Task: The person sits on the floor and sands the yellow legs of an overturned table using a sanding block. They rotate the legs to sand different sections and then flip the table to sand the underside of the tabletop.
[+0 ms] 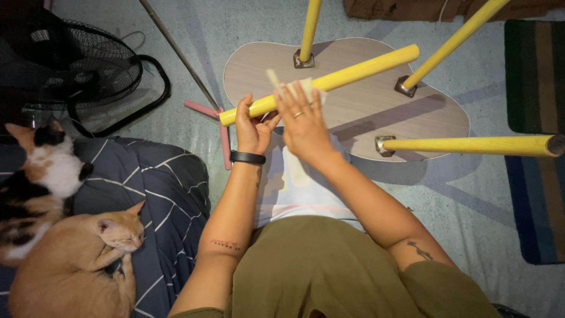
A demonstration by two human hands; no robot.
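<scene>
My left hand (253,126) grips the near end of a loose yellow wooden leg (353,73), which slants up to the right. My right hand (303,121) presses a small pale cloth or paper piece (306,88) against that leg, just right of the left hand. Behind them a grey cloud-shaped tabletop (353,109) lies upside down on the floor. Three yellow legs are fixed to its metal brackets: one at the top (309,29), one at the upper right (453,41), one pointing right (471,145).
A calico cat (35,176) and an orange cat (76,259) lie on a dark striped blanket (165,188) at the left. A black floor fan (88,70) stands at the upper left. A pink tool (220,126) lies on the floor. A striped rug (535,118) lies at the right.
</scene>
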